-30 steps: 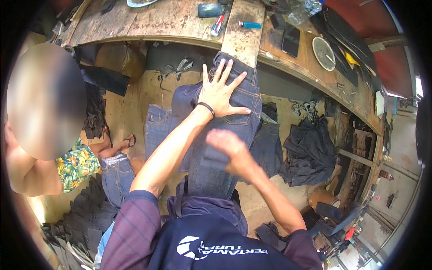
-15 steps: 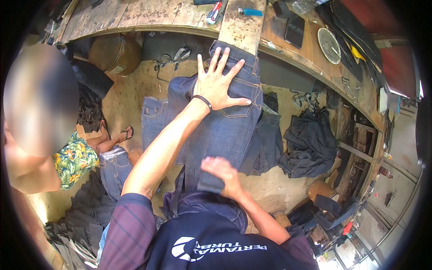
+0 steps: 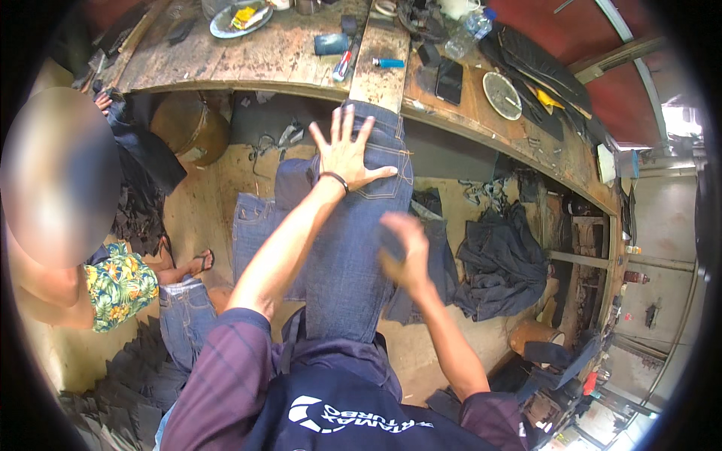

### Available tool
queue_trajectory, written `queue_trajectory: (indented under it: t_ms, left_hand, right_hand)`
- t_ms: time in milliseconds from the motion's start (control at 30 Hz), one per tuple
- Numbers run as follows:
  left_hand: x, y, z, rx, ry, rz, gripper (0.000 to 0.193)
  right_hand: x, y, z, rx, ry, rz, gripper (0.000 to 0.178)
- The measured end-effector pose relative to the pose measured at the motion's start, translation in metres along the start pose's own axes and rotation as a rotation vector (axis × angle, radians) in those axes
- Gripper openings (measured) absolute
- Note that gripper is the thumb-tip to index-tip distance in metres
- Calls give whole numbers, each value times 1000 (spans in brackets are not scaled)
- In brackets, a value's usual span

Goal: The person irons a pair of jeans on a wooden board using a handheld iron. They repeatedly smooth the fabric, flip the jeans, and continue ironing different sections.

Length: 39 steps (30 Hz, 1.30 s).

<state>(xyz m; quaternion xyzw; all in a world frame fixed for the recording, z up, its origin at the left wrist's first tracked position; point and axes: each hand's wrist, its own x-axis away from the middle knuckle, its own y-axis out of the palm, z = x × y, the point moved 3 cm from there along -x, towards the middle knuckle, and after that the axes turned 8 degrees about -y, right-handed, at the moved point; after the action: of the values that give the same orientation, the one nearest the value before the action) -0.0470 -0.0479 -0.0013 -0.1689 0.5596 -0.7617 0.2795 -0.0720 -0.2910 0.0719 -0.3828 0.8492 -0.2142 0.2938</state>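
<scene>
A pair of dark blue jeans (image 3: 346, 248) is stretched lengthwise along a narrow wooden board (image 3: 381, 79), from the bench toward my lap. My left hand (image 3: 348, 158) presses flat on the jeans near the waistband and back pocket, fingers spread wide. Over the right edge of the jeans is my right hand (image 3: 408, 244), smeared by motion, its fingers closed around a dark grey block (image 3: 390, 243). Whether the block touches the cloth I cannot tell.
A curved wooden bench (image 3: 271, 64) holds a phone (image 3: 449, 80), a blue lighter (image 3: 388, 63), a round dish (image 3: 502, 95) and a bottle (image 3: 472, 34). Dark garments (image 3: 502, 263) lie heaped on the right. Another person in flowered shorts (image 3: 120, 289) is at left.
My right hand and the block have moved up and rightward along the jeans, away from my body. My left hand stays flat on the jeans. The view has shifted, showing more of the bench.
</scene>
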Motion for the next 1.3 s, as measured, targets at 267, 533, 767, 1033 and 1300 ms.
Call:
queue_trajectory:
  t_ms: [267,533,767,1033,1300]
  left_hand:
    - [153,15,-48,485,-664,-193,94]
    - [263,24,-92,974,-784,-432,56]
    - [105,26,-72,1058,-533,-234,72]
    - [392,55,-110,1207,-729,-846,65]
    - [288,52,-205,1175,-764,-363,46]
  right_hand:
    - [9,62,87,426,-20,93,83]
    - [75,77,4,406,-18,-166,73]
    - [-36,50,91,267,47,245,82]
    - [141,122,-53,400,-44,-134,70]
    - [-19,226,-61,175,-92,-269,93]
